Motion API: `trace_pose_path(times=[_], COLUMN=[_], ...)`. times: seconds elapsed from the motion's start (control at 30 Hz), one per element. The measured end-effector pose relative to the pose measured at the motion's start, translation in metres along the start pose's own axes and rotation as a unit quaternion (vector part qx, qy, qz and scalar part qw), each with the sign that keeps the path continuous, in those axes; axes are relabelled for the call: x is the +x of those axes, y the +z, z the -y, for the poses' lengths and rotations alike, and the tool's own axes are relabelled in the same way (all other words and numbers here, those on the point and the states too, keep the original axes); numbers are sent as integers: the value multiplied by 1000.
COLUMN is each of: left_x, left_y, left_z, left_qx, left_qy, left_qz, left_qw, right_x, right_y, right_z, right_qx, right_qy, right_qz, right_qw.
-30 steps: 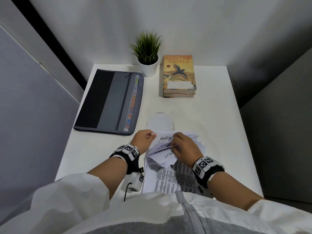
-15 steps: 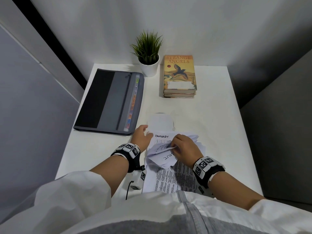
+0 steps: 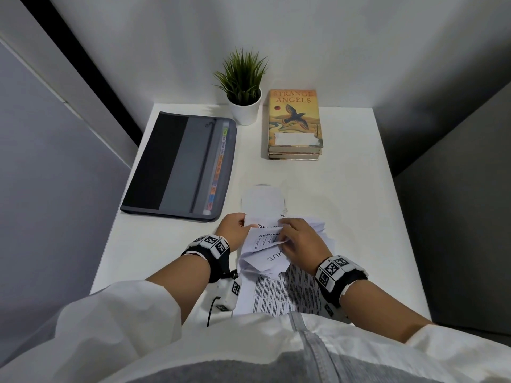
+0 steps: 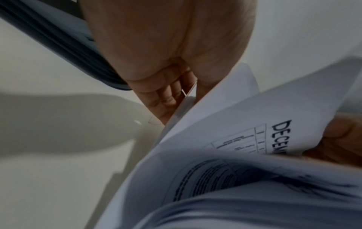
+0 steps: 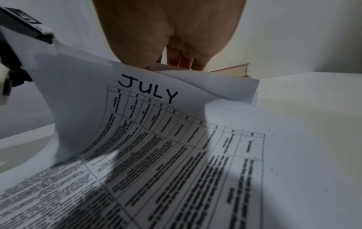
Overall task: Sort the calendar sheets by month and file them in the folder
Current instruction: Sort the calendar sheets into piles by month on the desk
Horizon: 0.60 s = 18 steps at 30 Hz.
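My left hand (image 3: 231, 230) pinches the far-left edge of the calendar sheets (image 3: 266, 246) while my right hand (image 3: 302, 241) grips curled-back pages — September on top (July bent beneath). The stack lies at the table's (image 3: 345, 194) near edge; the folder (image 3: 182, 164) rests closed, far left.

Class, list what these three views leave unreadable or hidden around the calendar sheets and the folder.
- Folder tab labels, head view: too small.
- January sheet title, head view: partly covered by right hand.
- December sheet title, left wrist view: covered by another sheet.
- July sheet table text, right wrist view: blurred.
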<state>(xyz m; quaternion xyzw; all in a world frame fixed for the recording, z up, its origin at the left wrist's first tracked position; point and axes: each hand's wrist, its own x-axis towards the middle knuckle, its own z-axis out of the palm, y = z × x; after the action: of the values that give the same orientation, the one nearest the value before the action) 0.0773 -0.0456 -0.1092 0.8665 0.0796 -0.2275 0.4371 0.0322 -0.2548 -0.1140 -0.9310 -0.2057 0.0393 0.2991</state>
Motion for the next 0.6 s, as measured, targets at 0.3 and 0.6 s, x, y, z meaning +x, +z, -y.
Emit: trace_pose_path(times=[0.3, 0.6], left_x=[-7, -2], left_y=[0, 0], left_z=[-5, 2], left_qx=[-74, -50], left_qy=[-33, -32], left_qz=[3, 10], left_qw=[997, 998], right_x=[-3, -7], right_y=[-2, 0], right_z=[1, -1], right_qx=[-19, 5], right_qy=[14, 6], right_qz=[4, 8], right_qw=[1000, 1000])
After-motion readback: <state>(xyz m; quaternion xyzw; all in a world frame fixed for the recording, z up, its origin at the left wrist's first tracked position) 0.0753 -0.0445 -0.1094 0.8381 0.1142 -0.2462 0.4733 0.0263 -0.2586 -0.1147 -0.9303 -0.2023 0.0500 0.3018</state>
